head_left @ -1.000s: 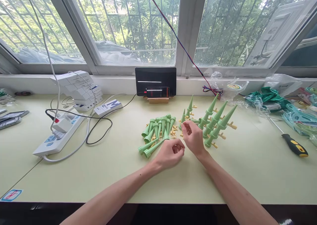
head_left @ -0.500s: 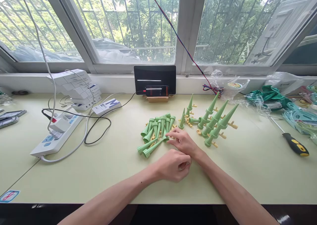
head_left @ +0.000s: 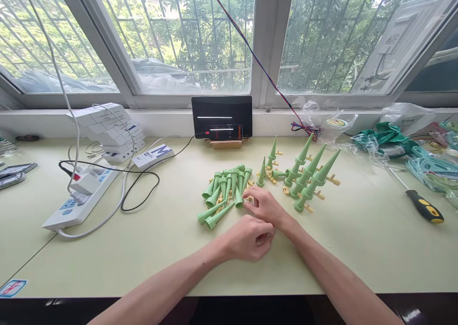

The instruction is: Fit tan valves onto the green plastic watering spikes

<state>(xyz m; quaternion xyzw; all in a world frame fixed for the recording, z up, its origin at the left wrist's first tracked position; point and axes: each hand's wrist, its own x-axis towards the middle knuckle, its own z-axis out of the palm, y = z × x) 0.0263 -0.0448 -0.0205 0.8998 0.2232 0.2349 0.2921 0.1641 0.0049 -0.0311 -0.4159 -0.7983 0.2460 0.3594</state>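
My left hand [head_left: 252, 238] rests near the front of the pile, curled into a fist; whatever its fingers may hold is hidden. Just beyond it, my right hand [head_left: 264, 204] has its fingers bent and apart, with the tips beside the open end of a green plastic spike [head_left: 239, 203] and some small yellow valves [head_left: 249, 185]. Several loose green watering spikes [head_left: 222, 186] lie heaped to the left. On the right, finished-looking spikes with yellow valves [head_left: 310, 172] stand stacked in rows, point up. A single small spike [head_left: 262, 174] stands upright between the groups.
A phone [head_left: 225, 132] leans against a dark tablet [head_left: 222, 110] at the back. To the left are a power strip [head_left: 59, 221], cables and stacked white boxes [head_left: 107, 124]. A screwdriver [head_left: 425, 205] and plastic bags [head_left: 386, 141] lie on the right.
My right hand has moved left and down from the standing spikes to the loose pile, its pinch loosening. My left hand has drawn back toward me and closed further.
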